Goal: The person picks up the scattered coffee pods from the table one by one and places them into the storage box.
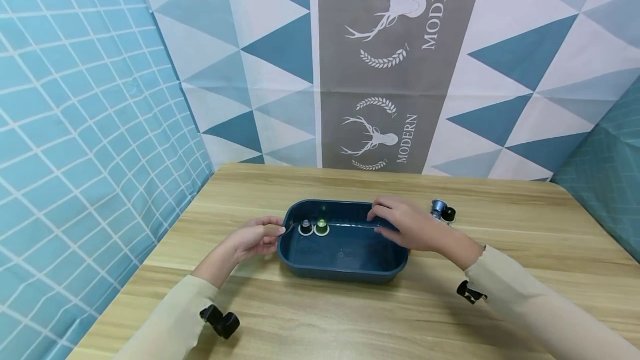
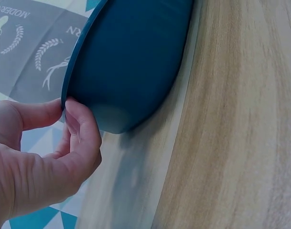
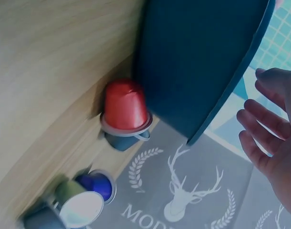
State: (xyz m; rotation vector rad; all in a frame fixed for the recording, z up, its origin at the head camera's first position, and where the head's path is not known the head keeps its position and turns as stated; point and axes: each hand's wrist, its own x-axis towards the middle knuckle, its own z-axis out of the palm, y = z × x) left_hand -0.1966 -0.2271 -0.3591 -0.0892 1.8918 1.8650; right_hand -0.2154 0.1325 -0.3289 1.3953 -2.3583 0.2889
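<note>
A dark blue oval basin (image 1: 345,249) stands on the wooden table. Its left rim is pinched between the thumb and forefinger of my left hand (image 2: 50,148). Inside the basin, near that end, a black coffee capsule (image 1: 305,226) and a green coffee capsule (image 1: 322,227) stand side by side, lids down. My right hand (image 1: 410,226) hovers over the basin's right end, fingers spread and holding nothing. In the right wrist view, a red coffee capsule (image 3: 125,105) is close outside the basin wall, with a dark one under it.
Right of the basin are more capsules, including a blue one (image 3: 98,185) and one showing a white lid (image 3: 82,209). The wooden table (image 1: 310,315) reaches back to a patterned cloth wall (image 1: 370,76). A blue checked cloth (image 1: 75,126) hangs at the left.
</note>
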